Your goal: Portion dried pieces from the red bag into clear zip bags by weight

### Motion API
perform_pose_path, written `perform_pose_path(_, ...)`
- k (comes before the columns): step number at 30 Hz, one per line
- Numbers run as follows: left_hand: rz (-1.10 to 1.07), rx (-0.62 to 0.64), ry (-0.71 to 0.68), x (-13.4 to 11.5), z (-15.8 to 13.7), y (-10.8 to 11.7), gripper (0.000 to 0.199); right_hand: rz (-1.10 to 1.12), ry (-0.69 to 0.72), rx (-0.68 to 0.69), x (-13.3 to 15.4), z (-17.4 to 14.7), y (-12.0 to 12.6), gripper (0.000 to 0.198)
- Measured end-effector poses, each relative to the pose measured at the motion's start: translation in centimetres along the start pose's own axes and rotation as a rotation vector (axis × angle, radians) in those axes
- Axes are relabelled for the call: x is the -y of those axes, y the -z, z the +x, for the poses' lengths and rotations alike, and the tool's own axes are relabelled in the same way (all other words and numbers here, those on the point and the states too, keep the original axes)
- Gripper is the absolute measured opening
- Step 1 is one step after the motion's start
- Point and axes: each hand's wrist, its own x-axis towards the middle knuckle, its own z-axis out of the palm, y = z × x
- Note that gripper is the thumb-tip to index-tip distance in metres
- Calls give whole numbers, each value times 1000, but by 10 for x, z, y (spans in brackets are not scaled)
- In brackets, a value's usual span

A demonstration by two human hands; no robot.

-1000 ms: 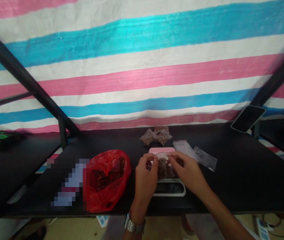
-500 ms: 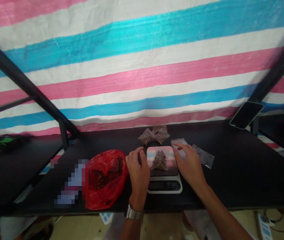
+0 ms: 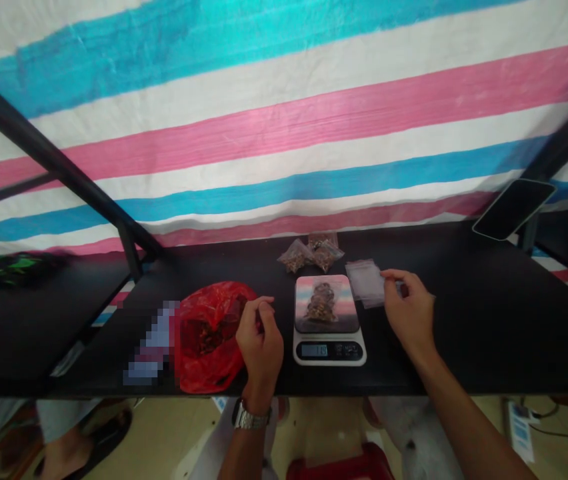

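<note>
Left hand [image 3: 261, 340], loosely curled and released, is beside the red bag [image 3: 204, 377]. The scale [image 3: 301, 320] bears one filled sachet [image 3: 322, 303]. Right hand [image 3: 410, 313] is at the clear bags [image 3: 365, 283]; its grip cannot be told. Three filled packets [image 3: 325, 255] lie beyond.

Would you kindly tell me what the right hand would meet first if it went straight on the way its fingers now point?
Probably the flat clear bags, just left of the right hand, though depth is unclear.
</note>
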Motion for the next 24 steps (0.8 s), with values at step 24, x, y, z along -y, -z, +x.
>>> perform_pose_path(24, -181, -2, 185, -12, -2, -12, 25, -100, 94, 184, 1, -10, -40, 38)
